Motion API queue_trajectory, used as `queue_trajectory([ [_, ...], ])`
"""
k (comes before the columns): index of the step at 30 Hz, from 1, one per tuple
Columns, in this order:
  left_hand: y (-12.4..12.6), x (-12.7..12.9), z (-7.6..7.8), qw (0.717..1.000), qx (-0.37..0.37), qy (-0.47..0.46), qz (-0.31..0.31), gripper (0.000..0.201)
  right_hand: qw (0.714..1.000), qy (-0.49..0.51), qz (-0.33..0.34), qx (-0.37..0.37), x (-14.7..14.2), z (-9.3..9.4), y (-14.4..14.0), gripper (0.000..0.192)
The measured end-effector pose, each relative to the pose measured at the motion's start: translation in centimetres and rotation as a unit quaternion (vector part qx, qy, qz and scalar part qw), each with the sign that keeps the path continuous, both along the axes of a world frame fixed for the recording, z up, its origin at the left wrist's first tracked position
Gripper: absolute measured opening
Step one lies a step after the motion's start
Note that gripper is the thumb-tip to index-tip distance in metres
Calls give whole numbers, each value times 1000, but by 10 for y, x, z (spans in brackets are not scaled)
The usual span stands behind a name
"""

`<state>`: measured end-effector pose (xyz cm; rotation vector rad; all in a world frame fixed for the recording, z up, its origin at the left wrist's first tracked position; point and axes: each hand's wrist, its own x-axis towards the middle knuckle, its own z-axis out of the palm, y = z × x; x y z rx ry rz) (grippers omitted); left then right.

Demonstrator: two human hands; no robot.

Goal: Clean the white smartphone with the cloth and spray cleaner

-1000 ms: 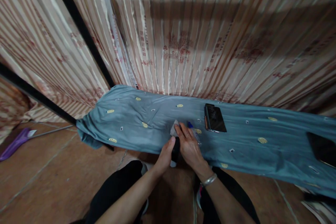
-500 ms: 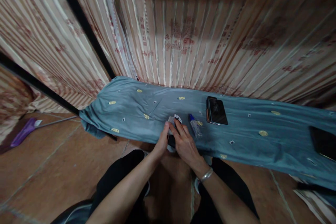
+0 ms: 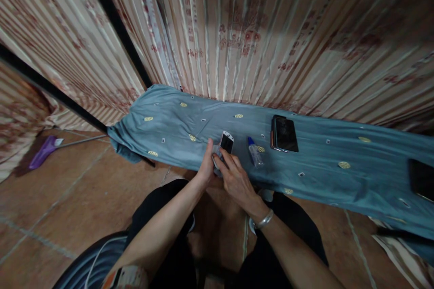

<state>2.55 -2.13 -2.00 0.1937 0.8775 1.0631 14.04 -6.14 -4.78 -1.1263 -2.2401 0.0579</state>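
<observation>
Broom [image 3: 42, 156] lies on the floor far left, well apart from the work.

Left hand [image 3: 205, 167] comes in from lower left, fingers curled around a small white phone [image 3: 226, 142] and what looks like a grey cloth [image 3: 216, 159] bunched at its lower end. It grips the phone's left edge; thumb side is hidden, so exact finger placement I can't tell.

The phone sits just above the blue-cloth surface [image 3: 169, 122], at its near edge, dark screen up. Long axis runs away from the person, tilted slightly right, top end clear of both hands.

Right hand [image 3: 233, 178] meets it from lower right, bracelet at the wrist, fingertips pressed onto the phone's lower right and the cloth. Both hands touch it and each other; the left carries it, the right works on it.

Right of the hands: small spray bottle [image 3: 254, 153] lying down, blue cap pointing away, near but not touching. Further right, a dark phone [image 3: 285, 133] flat on the surface.
</observation>
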Motion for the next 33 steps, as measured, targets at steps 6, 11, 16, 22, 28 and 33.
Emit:
queue_trajectory([
  [6,4,-4,7,999,42,-27,18,56,999,23,32,-8,-1,-2,-3,59],
  [11,7,-8,13,999,30,-33,27,63,998,36,59,-1,-3,-5,-5,59],
  [16,7,-13,21,999,-13,-24,38,74,995,50,84,31,-3,-3,-8,54],
  [22,7,-16,35,999,-6,-24,45,81,994,48,96,34,2,-2,-11,52],
  [28,11,-20,31,998,5,-37,41,82,993,60,100,10,11,1,-10,50],
  [33,15,-25,19,998,35,-42,44,76,993,77,84,-4,20,2,-5,48],
])
